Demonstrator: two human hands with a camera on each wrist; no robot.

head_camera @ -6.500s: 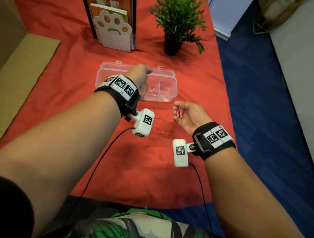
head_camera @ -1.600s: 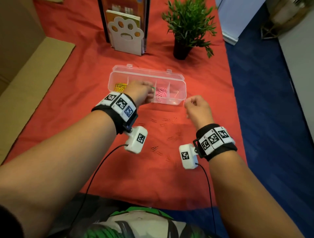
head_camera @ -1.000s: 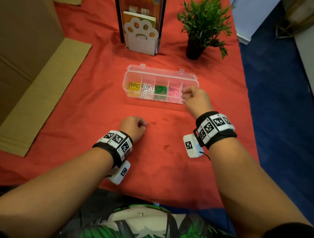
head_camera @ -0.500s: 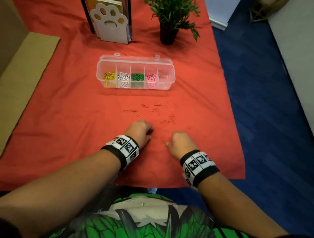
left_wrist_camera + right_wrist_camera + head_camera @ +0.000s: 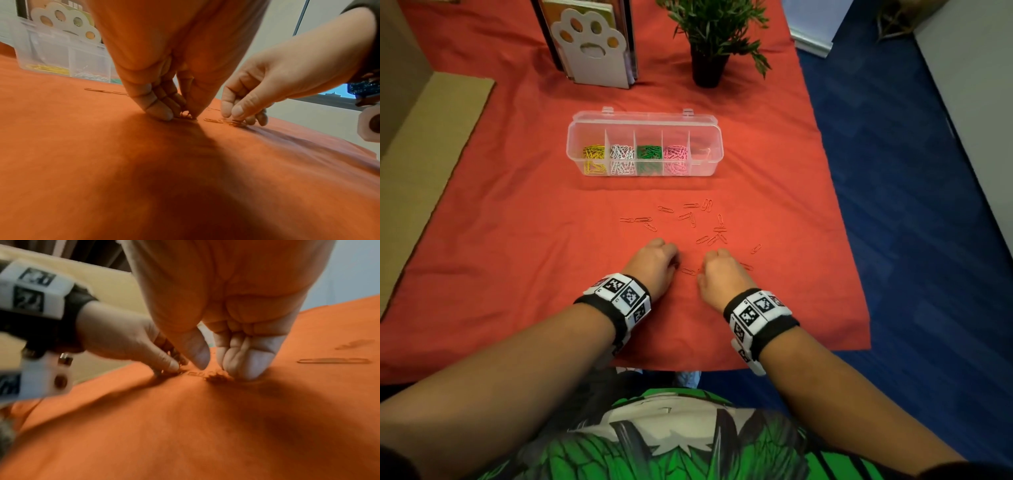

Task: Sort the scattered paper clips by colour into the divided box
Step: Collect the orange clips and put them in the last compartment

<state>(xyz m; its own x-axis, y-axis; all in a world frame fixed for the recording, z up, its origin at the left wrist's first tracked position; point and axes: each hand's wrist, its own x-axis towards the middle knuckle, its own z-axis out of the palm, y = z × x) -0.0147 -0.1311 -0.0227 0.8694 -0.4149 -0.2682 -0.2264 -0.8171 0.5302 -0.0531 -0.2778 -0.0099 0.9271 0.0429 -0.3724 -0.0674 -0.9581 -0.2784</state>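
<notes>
The clear divided box point(image 5: 717, 150) stands mid-table, holding yellow point(image 5: 594, 159), white point(image 5: 621, 159), green point(image 5: 649, 157) and pink clips point(image 5: 676, 159); its right-end compartment holds a few red ones. Several red paper clips point(image 5: 690, 219) lie scattered on the red cloth in front of it. My left hand point(image 5: 674, 263) is down on the cloth near me, its thumb and fingers point(image 5: 160, 112) pinching a red clip point(image 5: 186, 115). Close beside it, my right hand point(image 5: 703, 269) has its fingers curled onto a small bunch of red clips point(image 5: 217, 378). One more red clip point(image 5: 213, 120) lies between the hands.
A paw-print bookend point(image 5: 589, 44) and a potted plant point(image 5: 714, 37) stand behind the box. Flat cardboard point(image 5: 424, 164) lies to the left. The cloth's right edge point(image 5: 835, 219) drops to blue carpet, and its near edge is just under my wrists.
Both hands have come back from the box to the nearest red clips on the cloth. Over the last half second they have closed in slightly on those clips.
</notes>
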